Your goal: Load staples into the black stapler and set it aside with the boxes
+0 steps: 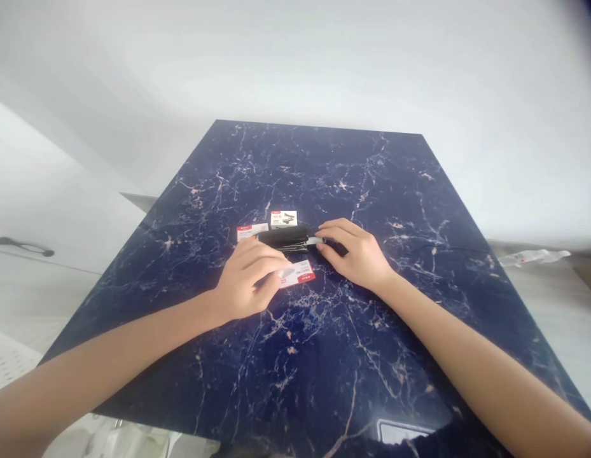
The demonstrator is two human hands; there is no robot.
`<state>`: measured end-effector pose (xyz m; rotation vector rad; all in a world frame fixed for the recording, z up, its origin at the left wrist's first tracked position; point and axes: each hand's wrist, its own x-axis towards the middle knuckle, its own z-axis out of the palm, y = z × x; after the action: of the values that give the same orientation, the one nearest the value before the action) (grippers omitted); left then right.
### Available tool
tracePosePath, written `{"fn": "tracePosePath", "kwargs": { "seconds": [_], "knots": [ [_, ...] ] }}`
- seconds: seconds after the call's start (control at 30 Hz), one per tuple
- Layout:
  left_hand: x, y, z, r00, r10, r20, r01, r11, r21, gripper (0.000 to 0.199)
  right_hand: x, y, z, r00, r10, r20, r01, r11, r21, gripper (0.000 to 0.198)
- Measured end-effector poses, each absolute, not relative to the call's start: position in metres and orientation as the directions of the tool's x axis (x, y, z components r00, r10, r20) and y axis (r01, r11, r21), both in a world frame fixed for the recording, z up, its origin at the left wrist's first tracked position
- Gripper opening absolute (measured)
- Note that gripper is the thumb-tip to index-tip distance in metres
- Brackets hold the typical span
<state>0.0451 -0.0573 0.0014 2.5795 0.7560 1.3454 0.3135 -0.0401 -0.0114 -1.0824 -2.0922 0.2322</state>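
Observation:
A black stapler [283, 237] lies crosswise on the dark blue marbled table, with a silver metal piece [316, 241] sticking out of its right end. My right hand [355, 253] is at that end, thumb and fingers closed around the metal piece. My left hand [250, 278] is curled at the stapler's near left side. Between its thumb and fingertips is a small grey strip [287, 273] that looks like staples. Under those fingertips lies a red and white box [302, 273]. Its left part is hidden by the hand.
Just behind the stapler stands a small white box [284, 219] with a stapler picture. Another red and white box [252, 230] lies to its left, partly covered by my left hand. The marbled table [305, 165] ends before a pale wall. A white-framed object [404, 432] shows at the near edge.

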Motion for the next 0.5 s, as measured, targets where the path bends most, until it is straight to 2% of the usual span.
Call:
{"fn": "tracePosePath", "kwargs": {
  "seconds": [0.07,0.13,0.23,0.3,0.37,0.5],
  "knots": [
    [0.044,-0.056,0.002,0.4,0.499,0.769,0.436,-0.842,0.319,0.024,0.314,-0.041,-0.011,-0.312,0.793,0.522,0.656,0.578,-0.485,0.018],
    [0.043,-0.052,0.003,0.351,0.567,0.746,0.542,-0.772,0.332,0.029,0.315,-0.042,-0.011,-0.261,0.822,0.506,0.694,0.524,-0.493,0.018],
    [0.042,-0.043,0.001,0.354,0.742,0.569,0.657,-0.631,0.414,0.047,0.317,-0.043,-0.013,-0.228,0.844,0.486,0.717,0.483,-0.503,0.01],
    [0.042,-0.038,-0.001,0.392,0.805,0.445,0.682,-0.579,0.446,0.054,0.317,-0.044,-0.014,-0.264,0.849,0.458,0.717,0.49,-0.495,0.011],
    [0.043,-0.036,-0.003,0.437,0.809,0.394,0.674,-0.584,0.452,0.057,0.316,-0.045,-0.014,-0.334,0.846,0.416,0.715,0.515,-0.473,0.013],
    [0.043,-0.035,-0.005,0.481,0.774,0.411,0.616,-0.633,0.469,0.062,0.31,-0.051,-0.011,-0.435,0.826,0.358,0.694,0.561,-0.451,0.017]
  ]
}}
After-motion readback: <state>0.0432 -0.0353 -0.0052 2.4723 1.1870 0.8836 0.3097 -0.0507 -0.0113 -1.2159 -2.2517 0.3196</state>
